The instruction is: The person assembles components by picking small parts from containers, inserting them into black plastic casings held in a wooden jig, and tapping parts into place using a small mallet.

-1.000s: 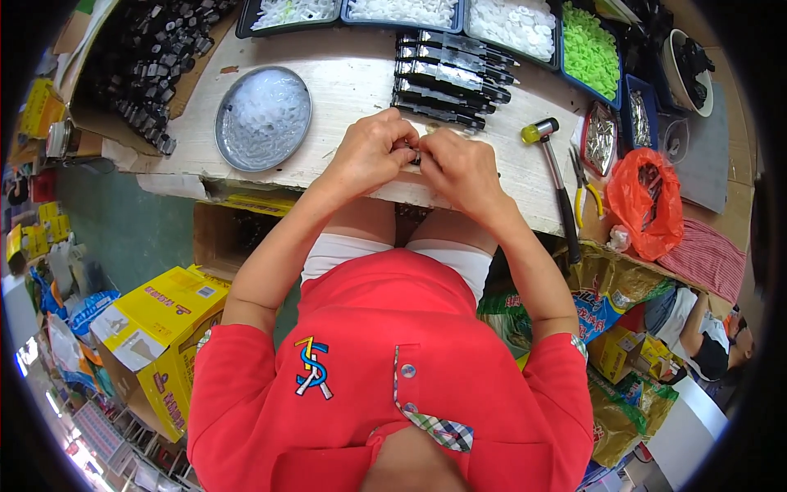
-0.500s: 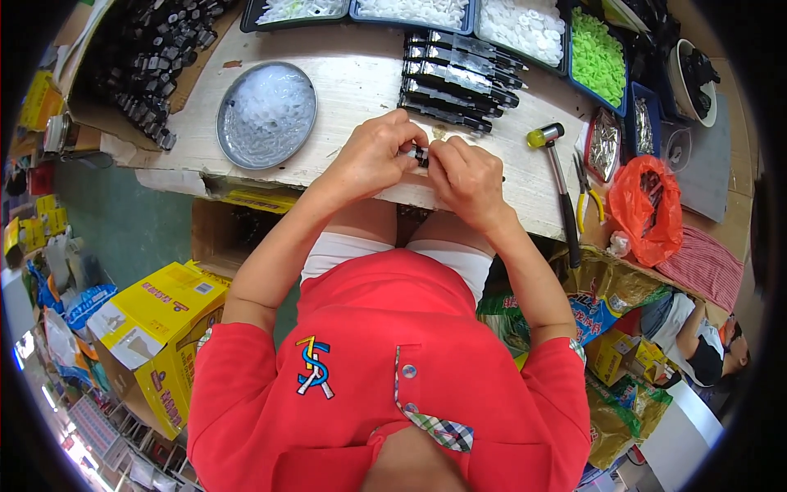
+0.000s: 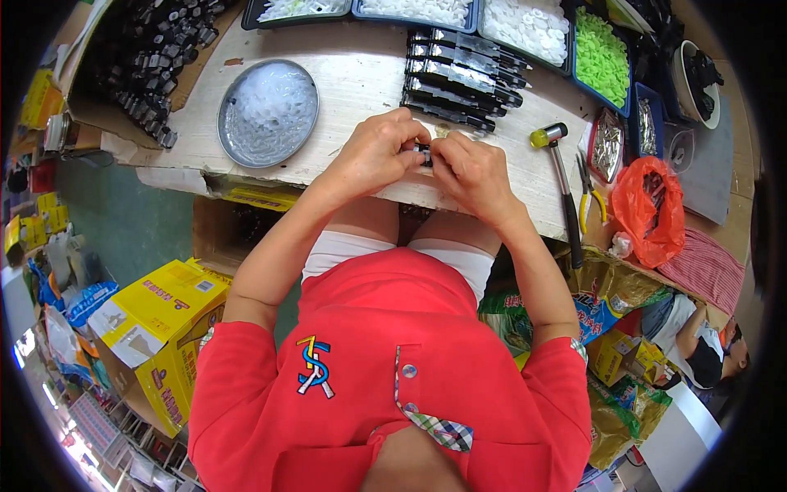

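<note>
Close to the table's near edge, my left hand and my right hand meet over a small black plastic part. Both have their fingertips pinched on it, and most of it is hidden behind them. Just beyond my hands lies a row of long black parts with shiny strips, side by side. On the left stands a round metal dish with small translucent white pieces in it. To the right of my right hand is a hammer with a yellow and black head.
Trays of white pieces and bright green pieces line the far side. Pliers, a red plastic bag and a foil-filled tray lie at the right. A carton of black parts fills the left corner. Another person shows at lower right.
My hands stay together on the black part, with only slight finger movement. The whole table view has shifted a few pixels to the right.
</note>
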